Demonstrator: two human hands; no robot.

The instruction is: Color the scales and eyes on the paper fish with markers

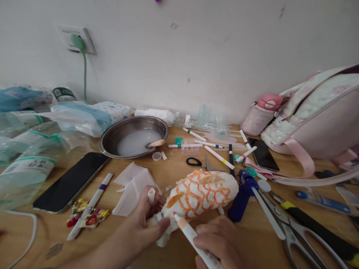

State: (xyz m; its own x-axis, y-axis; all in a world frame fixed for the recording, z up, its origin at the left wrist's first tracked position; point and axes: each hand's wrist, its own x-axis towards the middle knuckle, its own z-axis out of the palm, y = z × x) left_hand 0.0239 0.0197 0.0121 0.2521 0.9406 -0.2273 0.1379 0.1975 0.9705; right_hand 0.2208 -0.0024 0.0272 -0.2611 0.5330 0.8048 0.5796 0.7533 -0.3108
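A white, fish-shaped paper craft [200, 192] lies over the table with orange scale lines drawn across it. My left hand [147, 218] is closed around its narrow, tail-like end. A small white tube, perhaps a marker cap [151, 195], pokes up between the fingers of that hand. In my right hand [218, 239] is a white marker [193, 235] with an orange band, gripped like a pen. Its tip meets or nearly meets the craft's surface close to my left thumb. A torn sheet of white paper [134, 186] is just beyond my left hand.
A metal bowl [105, 144] of cloudy liquid stands at the back, with several markers to its right. A blue glue gun [242, 200], large scissors [291, 224] and a cutter [316, 228] lie right. Phones [73, 183], plastic bottles [30, 168] and a backpack [316, 119] surround the work.
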